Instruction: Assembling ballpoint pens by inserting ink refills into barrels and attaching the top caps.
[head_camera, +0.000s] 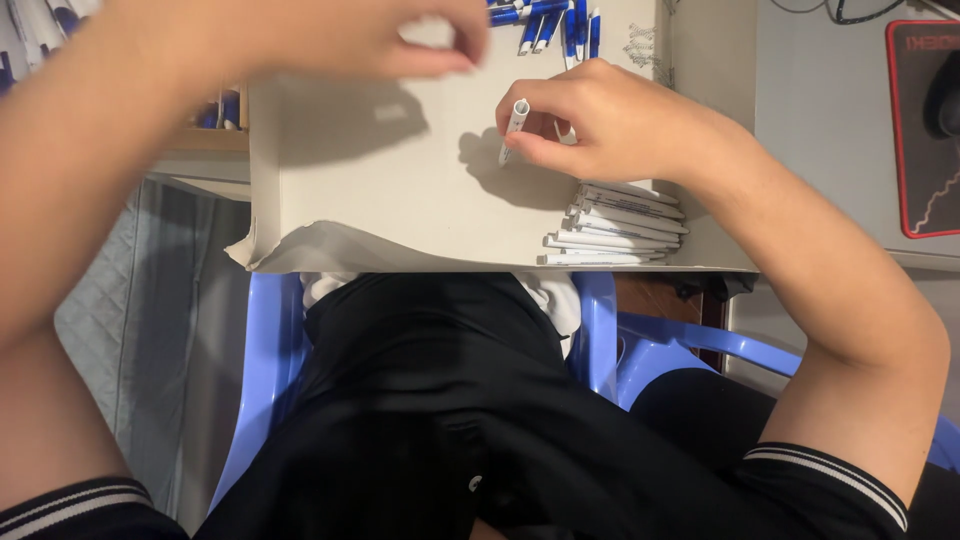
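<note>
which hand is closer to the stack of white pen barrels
Right. The right hand, pinching a white pen barrel, hovers just above the stack; the left hand is farther off, up and left.

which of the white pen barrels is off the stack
The barrel pinched in the right hand, tilted above the cardboard. The others lie flat, stacked by the board's near right edge.

You wear a black short-sleeved shirt (430, 420) with thin white stripes edging each sleeve cuff (830, 480); your forearms are bare.
</note>
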